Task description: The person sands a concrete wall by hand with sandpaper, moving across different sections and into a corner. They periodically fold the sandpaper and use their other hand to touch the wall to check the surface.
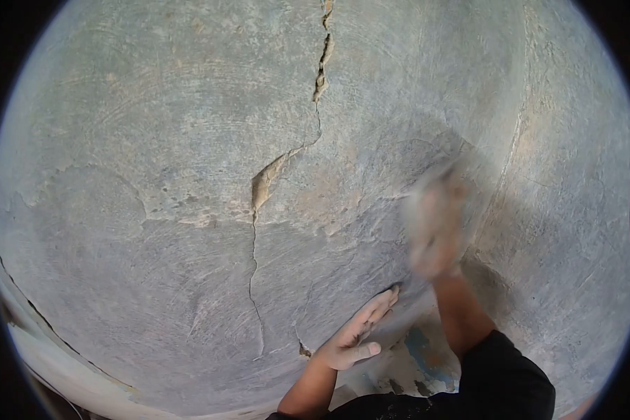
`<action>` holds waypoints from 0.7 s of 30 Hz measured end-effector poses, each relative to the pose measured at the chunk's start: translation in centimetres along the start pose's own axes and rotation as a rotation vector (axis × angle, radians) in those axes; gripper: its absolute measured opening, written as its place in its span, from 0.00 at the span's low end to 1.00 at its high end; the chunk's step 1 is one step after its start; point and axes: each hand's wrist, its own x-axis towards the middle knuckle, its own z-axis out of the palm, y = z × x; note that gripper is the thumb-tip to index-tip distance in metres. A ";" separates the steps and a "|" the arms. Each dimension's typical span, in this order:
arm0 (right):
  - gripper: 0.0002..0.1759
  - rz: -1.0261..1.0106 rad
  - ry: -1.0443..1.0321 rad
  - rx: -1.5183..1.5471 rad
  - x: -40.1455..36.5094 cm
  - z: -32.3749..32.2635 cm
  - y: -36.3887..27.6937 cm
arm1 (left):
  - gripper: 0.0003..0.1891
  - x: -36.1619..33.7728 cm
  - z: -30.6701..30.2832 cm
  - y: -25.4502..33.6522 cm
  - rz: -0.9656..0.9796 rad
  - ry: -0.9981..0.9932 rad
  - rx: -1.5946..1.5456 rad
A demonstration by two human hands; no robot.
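A rough grey-green plastered wall (210, 168) fills most of the head view. My left hand (360, 329) is low in the view, close to the wall, its fingers stretched out and the thumb apart. Nothing shows in it. Pale dust coats its fingers. Up and to the right of it, my right hand (437, 224) is smeared by motion in front of the wall. Its fingers, and whether they hold anything, cannot be made out. A dark shadow lies on the wall around the right hand.
A long crack (253, 259) runs down the wall, widening into a chipped hollow (264, 183) midway. Near my left wrist is a small hole (304, 350). Flaked blue paint (421, 350) shows below my hands. Another dark crack (38, 315) curves along the lower left.
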 end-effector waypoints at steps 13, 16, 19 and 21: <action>0.24 0.571 0.302 -0.192 -1.3 -0.8 0.5 | 0.41 -1.5 0.6 -0.4 -0.077 0.107 -0.051; 0.17 0.255 -0.231 -0.236 -2.6 -0.8 -2.4 | 0.40 -1.7 0.5 -0.9 -0.112 0.143 -0.072; 0.19 0.528 0.170 -0.294 -3.8 -1.7 2.2 | 0.39 -1.6 1.0 -0.9 -0.118 0.214 -0.056; 0.20 0.612 0.240 -0.404 -3.6 -2.0 2.9 | 0.38 -2.1 1.3 -1.0 -0.128 0.232 -0.077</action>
